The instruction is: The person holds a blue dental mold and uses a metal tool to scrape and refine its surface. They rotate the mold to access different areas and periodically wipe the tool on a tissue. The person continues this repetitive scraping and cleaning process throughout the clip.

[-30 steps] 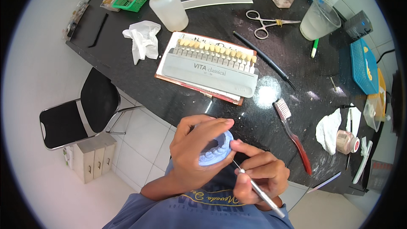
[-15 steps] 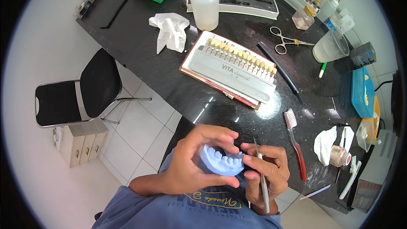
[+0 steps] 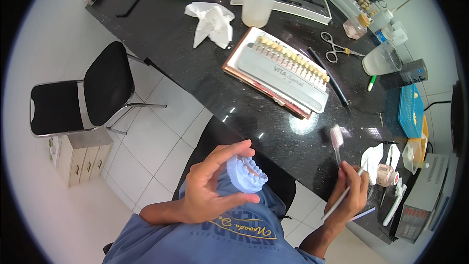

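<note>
We see a pale blue, horseshoe-shaped dental model [image 3: 242, 178] with moulded teeth, held up at lower centre, in front of the person's blue shirt [image 3: 195, 239] and off the bench [image 3: 166, 34]. The left hand [image 3: 207, 186] has it in a pinching grip, thumb below and fingers above, its teeth facing to our right.

Further right, the right hand [image 3: 348, 193] has its grip closed around a slim, pale metal hand tool [image 3: 334, 207], which slants across the palm. Its fingertips meet the neck of a toothbrush [image 3: 336, 139] with white bristles; the hand hides the handle, so we cannot tell how firmly it is held.

Beyond the hands, on the glossy black bench, we find a grey shade guide [image 3: 278, 71] with a row of tooth-coloured tabs, lying on a brown-edged booklet [image 3: 238, 55]. Behind it stand a translucent white squeeze bottle [image 3: 257, 4] and, to the left, a crumpled white tissue [image 3: 213, 25]. Metal locking forceps [image 3: 332, 51] lie near a clear plastic cup [image 3: 378, 61]. A black chair [image 3: 108, 83] stands at far left.
</note>
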The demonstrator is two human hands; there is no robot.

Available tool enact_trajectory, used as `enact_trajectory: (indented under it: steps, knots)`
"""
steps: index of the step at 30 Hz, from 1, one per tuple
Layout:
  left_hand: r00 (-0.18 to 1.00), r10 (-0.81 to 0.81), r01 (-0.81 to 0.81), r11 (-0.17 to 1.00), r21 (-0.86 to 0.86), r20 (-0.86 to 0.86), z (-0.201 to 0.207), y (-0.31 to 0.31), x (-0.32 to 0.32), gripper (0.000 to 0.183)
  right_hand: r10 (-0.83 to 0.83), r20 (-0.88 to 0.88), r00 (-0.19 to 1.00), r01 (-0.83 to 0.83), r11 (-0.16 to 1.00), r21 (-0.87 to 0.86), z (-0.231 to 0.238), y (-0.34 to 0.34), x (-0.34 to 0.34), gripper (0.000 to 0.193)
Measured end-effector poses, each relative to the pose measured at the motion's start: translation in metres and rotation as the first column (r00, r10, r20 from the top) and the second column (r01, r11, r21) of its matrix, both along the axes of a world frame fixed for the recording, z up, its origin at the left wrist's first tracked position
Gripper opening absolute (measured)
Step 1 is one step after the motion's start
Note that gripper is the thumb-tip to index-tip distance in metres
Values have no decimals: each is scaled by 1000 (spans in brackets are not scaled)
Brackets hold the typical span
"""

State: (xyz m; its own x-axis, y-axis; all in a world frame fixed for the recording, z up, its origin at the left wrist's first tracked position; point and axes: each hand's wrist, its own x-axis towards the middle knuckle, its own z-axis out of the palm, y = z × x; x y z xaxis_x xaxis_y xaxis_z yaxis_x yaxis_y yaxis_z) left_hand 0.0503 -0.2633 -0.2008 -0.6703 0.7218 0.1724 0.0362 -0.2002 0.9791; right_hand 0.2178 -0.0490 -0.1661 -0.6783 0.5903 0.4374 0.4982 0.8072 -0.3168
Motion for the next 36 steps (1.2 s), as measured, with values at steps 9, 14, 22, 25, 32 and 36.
enact_trajectory:
  steps: [9,14,22,25,32,36]
  knots:
    - [973,183,-192,980,-53,-141,-2,-21,0,83,540,-185,821,-560,698,-446,17,-51,-35,45]
    - [963,260,-264,963,-52,-78,0,-29,-10,84,450,-95,888,-451,815,-364,15,-39,-11,44]
    - [987,148,-149,989,-15,-57,-2,-31,-8,85,464,-104,880,-474,840,-265,19,-43,-40,38]
    - [991,127,-128,991,-29,-37,-8,-30,-9,88,622,-120,774,-608,676,-416,26,-51,-38,37]
    - [993,27,-41,992,120,117,-13,-23,-7,100,157,-45,987,-158,987,-15,18,-5,-25,37]
    - [966,-9,-48,976,214,258,-10,-14,-4,92,184,49,982,-184,983,-16,10,10,-17,39]
